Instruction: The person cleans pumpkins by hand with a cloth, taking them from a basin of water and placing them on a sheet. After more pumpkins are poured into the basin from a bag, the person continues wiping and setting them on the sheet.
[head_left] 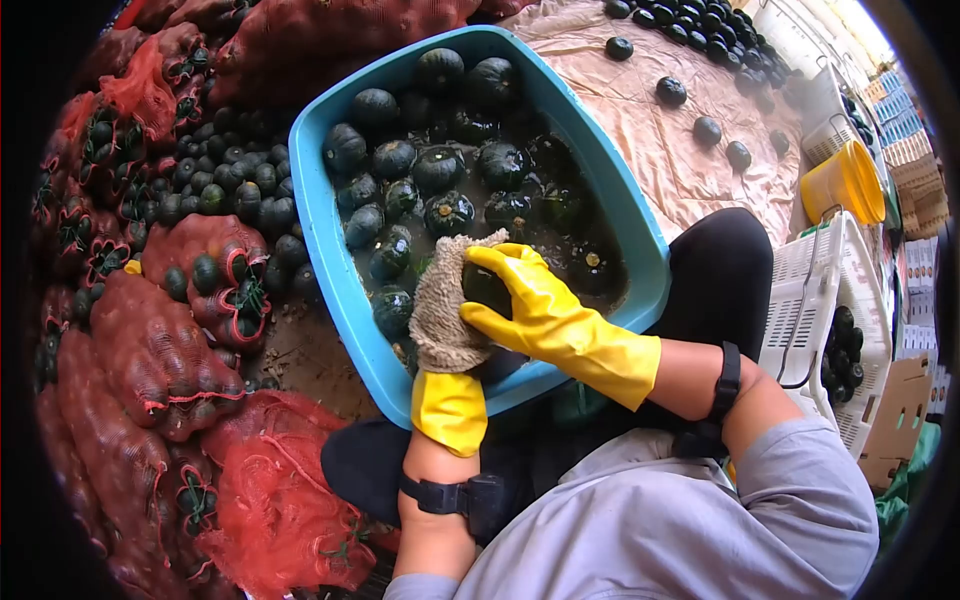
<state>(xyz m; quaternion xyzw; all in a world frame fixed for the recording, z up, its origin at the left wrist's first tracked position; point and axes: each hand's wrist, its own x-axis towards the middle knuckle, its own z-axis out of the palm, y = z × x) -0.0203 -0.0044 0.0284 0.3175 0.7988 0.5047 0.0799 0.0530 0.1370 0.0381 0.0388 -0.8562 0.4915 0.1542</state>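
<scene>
A blue tub [330, 270] of murky water holds many dark green squashes [438, 170]. Over its near side, my left hand [448, 320] is in a yellow glove, its fingers covered by a rough beige cloth [450, 300]. Coming from the right, my right hand [520, 300], also yellow-gloved, curves its fingers around a dark squash [486, 289] that lies against the cloth. The left fingers are hidden under the cloth, so their shape does not show.
Red mesh sacks [160, 340] of squashes fill the left side. Loose squashes lie on a pinkish sheet [620, 110] at the upper right. A yellow bucket [840, 185], white crates [800, 290] and a cardboard box [893, 420] stand at the right.
</scene>
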